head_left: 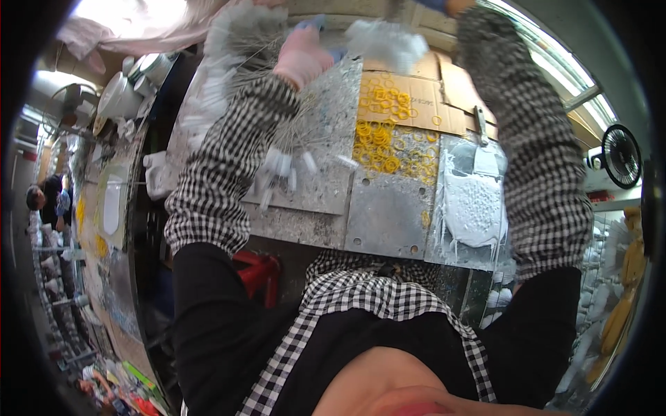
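My left hand [306, 54], in a pink glove with blue fingertips, reaches to the far side of the worktable, over thin wire-like sticks [253, 41] with whitish ends. Motion blurs its fingers, so what they hold, if anything, does not show. To its right is a blurred, whitish translucent clump [386, 44]; whether either hand touches it I cannot tell. Only a bit of my right hand [454, 6], with some blue on it, shows at the top edge; its fingers are cut off. Yellow rubber bands [380, 142] lie between my arms, on cardboard [416, 107] and metal.
A scraper [485, 163] lies on a board of white paste [475, 211] at right. In front of the bands is a grey metal plate [387, 211]. Small white pieces [279, 164] lie left of centre. A fan [620, 157] stands far right; another person [50, 201] is far left.
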`<action>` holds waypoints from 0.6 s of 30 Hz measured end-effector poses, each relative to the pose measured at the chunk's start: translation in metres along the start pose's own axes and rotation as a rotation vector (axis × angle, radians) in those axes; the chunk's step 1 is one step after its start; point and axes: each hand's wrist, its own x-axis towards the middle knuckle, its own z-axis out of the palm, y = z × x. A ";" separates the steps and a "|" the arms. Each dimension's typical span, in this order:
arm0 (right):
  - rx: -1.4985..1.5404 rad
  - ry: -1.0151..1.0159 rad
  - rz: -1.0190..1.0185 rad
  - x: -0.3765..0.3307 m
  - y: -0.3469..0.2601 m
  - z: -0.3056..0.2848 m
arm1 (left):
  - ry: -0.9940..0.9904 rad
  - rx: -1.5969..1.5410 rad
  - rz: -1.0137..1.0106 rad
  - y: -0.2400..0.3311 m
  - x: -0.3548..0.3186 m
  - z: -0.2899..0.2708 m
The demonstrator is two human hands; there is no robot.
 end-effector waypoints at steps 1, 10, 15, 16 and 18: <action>0.014 0.037 -0.008 -0.006 0.017 0.001 | -0.004 0.015 -0.029 -0.006 -0.028 -0.004; 0.071 -0.097 0.108 -0.095 0.234 -0.032 | -0.636 0.603 -0.463 -0.004 -0.161 0.014; 0.166 0.001 0.117 -0.107 0.348 -0.018 | -0.692 0.573 -0.463 0.009 -0.189 0.003; 0.249 0.038 0.056 -0.109 0.358 -0.016 | -0.710 0.554 -0.434 0.012 -0.195 0.001; 0.008 0.199 0.043 -0.112 0.363 -0.014 | -0.689 0.532 -0.390 0.011 -0.210 -0.001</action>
